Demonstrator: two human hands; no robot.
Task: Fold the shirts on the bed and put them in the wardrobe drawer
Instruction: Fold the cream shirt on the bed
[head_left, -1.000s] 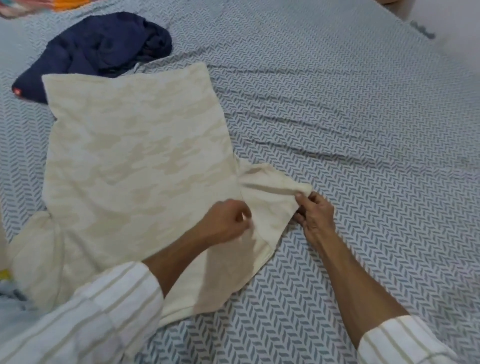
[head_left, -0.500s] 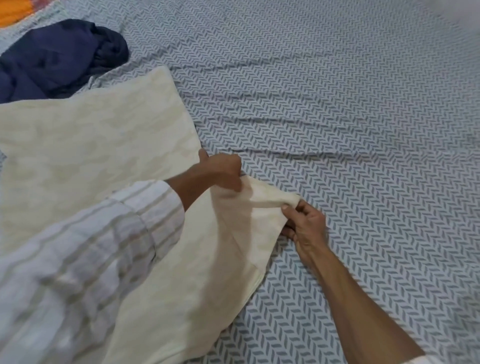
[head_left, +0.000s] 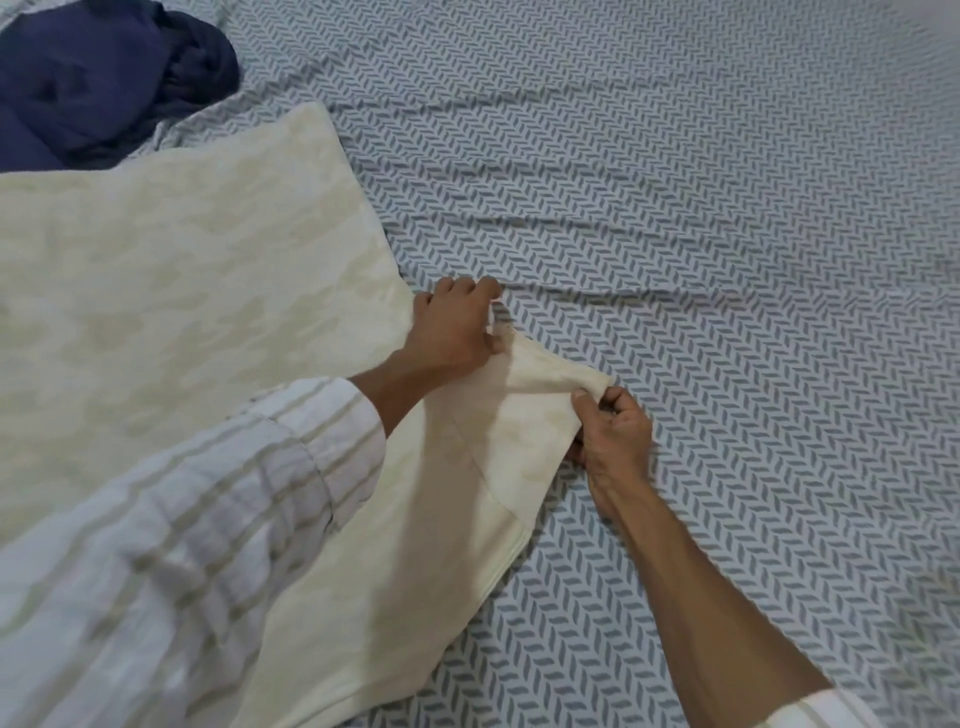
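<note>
Cream camouflage-print shirt (head_left: 197, 291): spread flat on the herringbone bedsheet (head_left: 675, 208); its short sleeve (head_left: 524, 415) drawn out sideways; right hand (head_left: 615, 441) pinching the sleeve's tip, fingers curled; left hand (head_left: 452, 327), fingers curled, gripping the shirt where sleeve meets body; navy garment (head_left: 98, 78) crumpled beyond the shirt's far edge.

Prob. a home bedroom; bed (head_left: 675, 208) w/ herringbone sheet; cream shirt (head_left: 182, 291) and navy garment (head_left: 93, 78) on it.

Soft even indoor light, faint arm shadows, blurred stretched edges
</note>
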